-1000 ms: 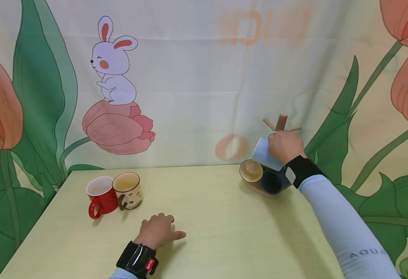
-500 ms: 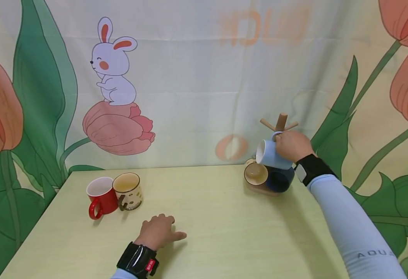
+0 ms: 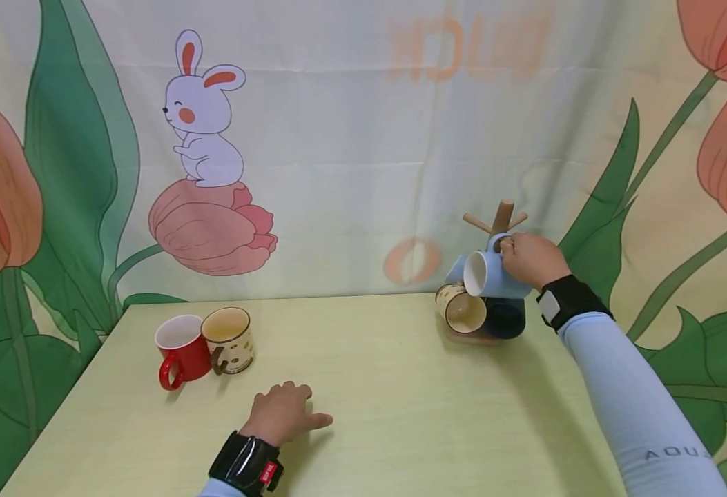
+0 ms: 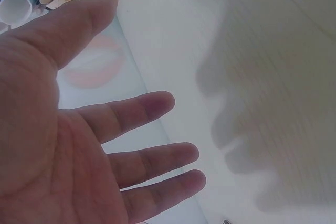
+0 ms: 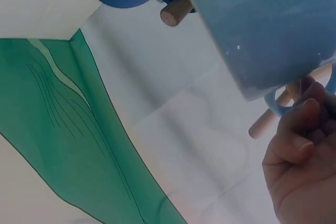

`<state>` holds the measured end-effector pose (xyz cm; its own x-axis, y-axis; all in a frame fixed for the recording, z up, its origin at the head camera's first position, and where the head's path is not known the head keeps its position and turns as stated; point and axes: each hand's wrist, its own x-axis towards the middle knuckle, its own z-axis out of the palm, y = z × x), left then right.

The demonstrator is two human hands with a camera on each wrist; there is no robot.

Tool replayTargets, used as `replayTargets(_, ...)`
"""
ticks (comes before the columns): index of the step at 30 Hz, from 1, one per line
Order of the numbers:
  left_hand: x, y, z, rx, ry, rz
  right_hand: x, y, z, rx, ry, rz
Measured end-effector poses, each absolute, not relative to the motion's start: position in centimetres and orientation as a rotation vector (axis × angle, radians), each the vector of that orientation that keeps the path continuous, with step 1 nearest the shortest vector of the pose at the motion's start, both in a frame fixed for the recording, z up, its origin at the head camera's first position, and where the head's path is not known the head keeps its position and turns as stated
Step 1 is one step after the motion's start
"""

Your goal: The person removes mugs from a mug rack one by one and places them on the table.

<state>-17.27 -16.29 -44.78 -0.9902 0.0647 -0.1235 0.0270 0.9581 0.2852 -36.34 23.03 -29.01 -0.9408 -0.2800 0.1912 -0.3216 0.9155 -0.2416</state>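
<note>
My right hand (image 3: 534, 259) pinches the handle of a light blue mug (image 3: 506, 276) at the wooden mug tree (image 3: 502, 215). The mug lies on its side, its white mouth facing left. In the right wrist view, a wooden peg passes by the mug's handle (image 5: 273, 100), right at my fingertips. Lower on the tree are a cream patterned mug (image 3: 449, 300) and a dark blue mug (image 3: 505, 319), the latter partly hidden by the light blue one. My left hand (image 3: 282, 414) is over the front of the table, fingers spread and holding nothing.
A red mug (image 3: 192, 352) and a second cream patterned mug (image 3: 235, 351) stand upright side by side on the table (image 3: 363, 366) at left. Another light blue piece (image 3: 456, 269) shows behind the held mug. A printed curtain (image 3: 338, 138) hangs behind the table's back edge.
My right hand has moved right with the light blue mug, whose mouth has come into view. The mug tree has shifted with its mugs, the cream one moving right. My left hand stays put.
</note>
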Motion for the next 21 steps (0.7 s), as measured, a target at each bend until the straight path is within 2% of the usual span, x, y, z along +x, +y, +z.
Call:
replayTargets(7,-17.2,-16.1,-44.6,0.077,2.963,0.444,-35.7,22.9,-30.5,0.31,-2.788,0.441)
replayTargets(13,-17.4,-16.2,-44.9,0.069,2.941,0.457,-34.7,22.1,-33.3,0.122,-2.432,0.504)
replayTargets(21,-17.4,-16.1,-45.0,0.077,2.936,0.471,-34.4,23.3,-39.4,0.435,-2.065,0.253)
